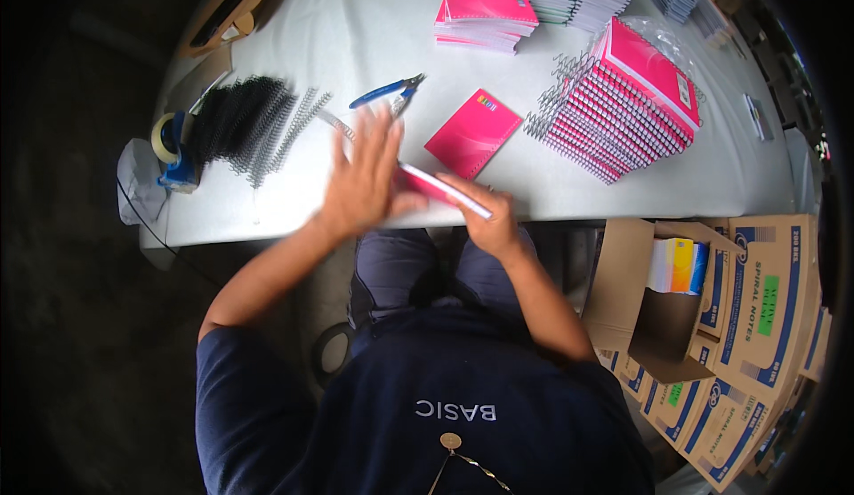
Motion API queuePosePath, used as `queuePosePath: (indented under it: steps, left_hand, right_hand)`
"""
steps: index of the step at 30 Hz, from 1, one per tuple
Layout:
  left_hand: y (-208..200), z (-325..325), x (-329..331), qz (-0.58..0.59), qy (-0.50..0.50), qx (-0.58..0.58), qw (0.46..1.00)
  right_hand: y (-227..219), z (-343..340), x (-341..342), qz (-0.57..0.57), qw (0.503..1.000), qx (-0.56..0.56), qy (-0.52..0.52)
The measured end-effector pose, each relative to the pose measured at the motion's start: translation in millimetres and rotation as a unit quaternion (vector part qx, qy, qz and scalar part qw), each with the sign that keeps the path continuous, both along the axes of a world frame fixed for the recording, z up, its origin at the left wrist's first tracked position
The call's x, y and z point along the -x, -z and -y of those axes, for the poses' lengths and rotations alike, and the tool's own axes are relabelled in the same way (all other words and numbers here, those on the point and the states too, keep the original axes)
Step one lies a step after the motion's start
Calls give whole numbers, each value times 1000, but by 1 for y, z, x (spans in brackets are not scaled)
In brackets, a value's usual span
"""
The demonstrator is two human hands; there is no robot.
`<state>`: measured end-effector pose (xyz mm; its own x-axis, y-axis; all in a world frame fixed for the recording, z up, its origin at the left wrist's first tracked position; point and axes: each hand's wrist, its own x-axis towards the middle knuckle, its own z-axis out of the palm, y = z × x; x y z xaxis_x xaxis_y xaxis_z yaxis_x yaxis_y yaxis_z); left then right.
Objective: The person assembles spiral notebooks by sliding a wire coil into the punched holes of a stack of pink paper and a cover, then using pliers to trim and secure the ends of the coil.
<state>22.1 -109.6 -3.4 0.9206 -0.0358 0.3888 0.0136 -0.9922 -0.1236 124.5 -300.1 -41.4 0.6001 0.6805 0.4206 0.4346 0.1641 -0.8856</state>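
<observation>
Near the table's front edge, my right hand (491,219) is closed around one end of a pink notebook (431,188) held edge-on, its white page edge facing up. My left hand (363,175), slightly blurred, has its fingers stretched out by the notebook's other end; whether it touches the notebook I cannot tell. Just beyond the left fingers lie a wire spiral coil (334,124) and blue-handled pliers (378,93). Another pink notebook (474,134) lies flat beyond my right hand.
Black spiral coils (245,126) are heaped at the left, beside a blue tape dispenser (181,152). Spiral-bound pink notebooks (623,99) are stacked at the right, with a pink pile (485,19) and more bound stacks behind. Below the table's right side stands an open cardboard box (618,295).
</observation>
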Motion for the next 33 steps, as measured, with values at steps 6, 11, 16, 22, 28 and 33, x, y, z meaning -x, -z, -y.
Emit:
queuePosePath:
  steps: [6,11,16,22,28,33]
  left_hand:
    - [24,-17,21,205,37,-57,976]
    - [79,19,60,-66,72,11,995]
    - [6,-18,7,293,-18,72,953]
    - [76,19,60,79,237,99,963]
    - [36,18,14,183,62,149,970]
    - [37,21,29,139,280,41,949]
  right_hand:
    - [2,-4,16,52,998,-29,3]
    - [11,-7,27,70,997,-33,5]
    - [7,-3,27,122,991,-35,-30]
    - [6,-8,21,164,985,-53,8]
    - [8,-15,28,187,981,-50,8]
    - [18,-7,26,153,988,-2,4]
